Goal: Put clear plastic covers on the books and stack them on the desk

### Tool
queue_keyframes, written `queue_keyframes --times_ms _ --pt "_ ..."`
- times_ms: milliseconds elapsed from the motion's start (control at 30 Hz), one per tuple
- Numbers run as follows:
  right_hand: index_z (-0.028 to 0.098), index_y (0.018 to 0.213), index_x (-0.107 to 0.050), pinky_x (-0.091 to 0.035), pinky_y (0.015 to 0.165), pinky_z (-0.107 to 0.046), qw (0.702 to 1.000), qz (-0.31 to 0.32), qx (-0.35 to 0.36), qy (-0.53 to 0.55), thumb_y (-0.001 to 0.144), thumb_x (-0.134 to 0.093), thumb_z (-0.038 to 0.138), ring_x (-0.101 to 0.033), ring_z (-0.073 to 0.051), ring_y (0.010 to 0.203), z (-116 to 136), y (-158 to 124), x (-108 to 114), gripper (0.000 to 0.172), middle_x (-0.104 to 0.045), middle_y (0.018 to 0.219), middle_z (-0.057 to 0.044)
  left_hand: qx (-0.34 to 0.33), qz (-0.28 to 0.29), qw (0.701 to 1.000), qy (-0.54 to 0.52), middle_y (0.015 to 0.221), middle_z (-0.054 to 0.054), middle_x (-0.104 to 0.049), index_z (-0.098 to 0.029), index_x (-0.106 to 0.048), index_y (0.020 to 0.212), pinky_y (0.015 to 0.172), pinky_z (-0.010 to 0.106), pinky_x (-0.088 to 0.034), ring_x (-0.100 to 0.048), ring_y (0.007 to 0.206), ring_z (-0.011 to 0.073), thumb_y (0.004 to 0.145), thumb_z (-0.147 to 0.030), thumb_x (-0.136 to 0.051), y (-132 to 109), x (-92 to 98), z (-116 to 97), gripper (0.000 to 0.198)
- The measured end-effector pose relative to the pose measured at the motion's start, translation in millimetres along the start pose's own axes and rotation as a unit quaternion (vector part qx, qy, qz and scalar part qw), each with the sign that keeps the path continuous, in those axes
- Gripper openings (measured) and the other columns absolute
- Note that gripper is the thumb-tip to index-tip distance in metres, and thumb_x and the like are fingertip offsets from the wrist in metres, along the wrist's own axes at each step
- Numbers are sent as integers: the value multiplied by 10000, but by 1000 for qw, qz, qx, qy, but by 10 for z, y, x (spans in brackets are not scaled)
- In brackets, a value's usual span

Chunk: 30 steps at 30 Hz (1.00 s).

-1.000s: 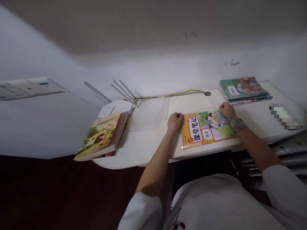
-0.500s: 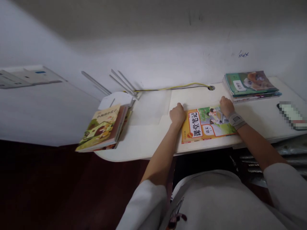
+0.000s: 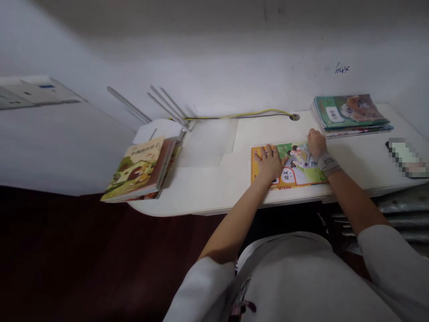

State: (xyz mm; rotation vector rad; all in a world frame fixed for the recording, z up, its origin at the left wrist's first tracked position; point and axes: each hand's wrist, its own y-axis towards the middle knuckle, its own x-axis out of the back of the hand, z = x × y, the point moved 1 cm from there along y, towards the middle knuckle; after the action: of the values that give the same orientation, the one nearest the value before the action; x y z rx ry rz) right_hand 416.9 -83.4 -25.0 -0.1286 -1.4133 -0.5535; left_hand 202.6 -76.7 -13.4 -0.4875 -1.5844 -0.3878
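Note:
An orange and green book (image 3: 291, 178) lies on the white desk in front of me, its printed cover facing up. My left hand (image 3: 269, 163) rests flat across the left part of that cover, fingers spread, hiding some of the large lettering. At the book's far right corner is my right hand (image 3: 317, 143), its fingers curled closed on the edge; the fingertips are partly hidden. A grey band with a square face circles the right wrist. Just beyond that hand lies a stack of books (image 3: 351, 112) with a green one on top.
At the left desk end, a stack of picture books (image 3: 137, 167) overhangs the edge beside a white router (image 3: 159, 129) with upright antennas. A yellow cable (image 3: 248, 113) runs along the wall to a hole. A phone (image 3: 407, 156), its screen blurred, lies at the right.
My left hand has moved from the book's left edge onto its cover, opening from a closed grip to spread fingers. My right hand stays at the far right corner.

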Motion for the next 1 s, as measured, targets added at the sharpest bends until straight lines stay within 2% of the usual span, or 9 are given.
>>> queue_keyframes --times_ms 100,233,333,400,467,567,700,833,1000 --pt "75 1091 -577 -412 765 -363 1000 1 16 -12 912 -285 57 -575 -261 932 55 -27 164 343 -623 1046 -209 1 -24 1000 -4 1583 179 -231 -114 -280 1510 1128 635 -148 -175 1451 409 956 -570 -201 18 -98 27 723" --pt "84 1236 -544 -339 1007 -458 994 -21 107 -16 958 -300 168 -413 -302 1269 456 -225 317 379 -471 1404 -215 3 -35 999 -18 1577 171 -255 -124 -292 1508 1127 636 -134 -186 1448 404 963 -522 -193 0 -95 32 682" --pt "76 1266 -556 -275 1096 -489 982 16 190 3 991 -293 333 -387 -301 1338 858 -477 220 459 -455 1457 -187 -2 -35 999 -25 1578 160 -260 -139 -297 1508 1124 635 -134 -205 1442 401 967 -425 -218 -9 -80 45 618" --pt "96 1329 -528 -289 1103 -487 980 61 187 19 1000 -254 397 -399 -286 1350 969 -611 103 524 -478 1454 -155 -9 -35 999 -35 1580 130 -273 -165 -314 1505 1135 605 -151 -224 1441 374 963 -375 -230 -4 -81 103 587" --pt "131 1397 -476 -263 1120 -516 980 91 176 20 991 -260 457 -347 -298 1392 889 -674 16 564 -415 1506 -130 0 -38 998 -51 1576 103 -291 -186 -332 1497 1138 584 -178 -233 1443 347 965 -367 -210 2 -87 212 575" --pt "154 1441 -427 -239 1119 -561 985 85 151 2 978 -283 487 -293 -325 1420 529 -663 -3 588 -341 1547 -125 52 -42 995 -76 1579 119 -279 -167 -316 1501 1116 618 -207 -223 1445 361 966 -407 -184 -4 -91 422 601" --pt "124 1443 -416 -287 1085 -573 990 70 120 -18 972 -279 491 -311 -339 1409 167 -618 48 612 -350 1536 -163 101 -54 991 -73 1568 184 -272 -103 -313 1495 1117 666 -131 -175 1456 385 963 -410 -186 -45 -40 561 628" --pt "130 1440 -421 -255 1095 -591 991 60 118 -27 973 -259 487 -325 -335 1402 180 -626 38 610 -355 1533 -165 68 -87 993 -50 1581 172 -244 -80 -399 1453 1140 649 19 -53 1481 369 952 -315 -234 -49 57 344 577" --pt "97 1440 -413 -268 1099 -550 990 55 123 -35 975 -268 460 -330 -341 1399 200 -652 35 607 -364 1524 -186 -12 -34 997 -67 1577 146 -270 -140 -345 1491 1140 631 -117 -137 1468 373 974 -434 -176 -4 30 -115 618"
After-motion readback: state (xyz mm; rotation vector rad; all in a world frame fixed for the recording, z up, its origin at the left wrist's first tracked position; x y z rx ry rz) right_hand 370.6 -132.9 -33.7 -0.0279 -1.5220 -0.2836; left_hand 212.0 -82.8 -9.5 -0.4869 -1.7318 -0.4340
